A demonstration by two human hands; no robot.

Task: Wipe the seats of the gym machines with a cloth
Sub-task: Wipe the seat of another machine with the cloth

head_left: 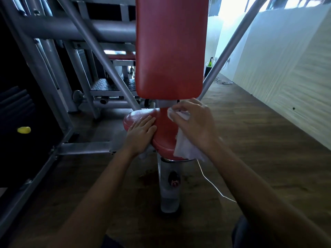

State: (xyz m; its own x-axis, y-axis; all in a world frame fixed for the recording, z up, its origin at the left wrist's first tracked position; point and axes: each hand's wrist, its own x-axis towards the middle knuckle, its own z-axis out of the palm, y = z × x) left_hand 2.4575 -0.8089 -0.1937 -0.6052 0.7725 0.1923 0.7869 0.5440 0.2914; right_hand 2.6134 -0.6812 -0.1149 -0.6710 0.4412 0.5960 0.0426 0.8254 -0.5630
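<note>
Seat (pixel 162 128) lies partly hidden under flat left hand (pixel 141 136) and right hand (pixel 196 126), whose fingers (pixel 180 119) clutch a white cloth (pixel 186 149).

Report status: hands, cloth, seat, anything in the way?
Left hand flat on the red seat. Right hand grips the white cloth against the seat's right side. Backrest pad close above; nothing blocks the wipe.

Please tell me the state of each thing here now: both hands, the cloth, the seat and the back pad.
left hand: fingers straight, rests flat on the seat's left side.
right hand: grips the cloth near the seat's back.
cloth: white, bunched, hangs over the seat's right edge.
seat: red, under both hands.
back pad: red, upright above the seat.
</note>
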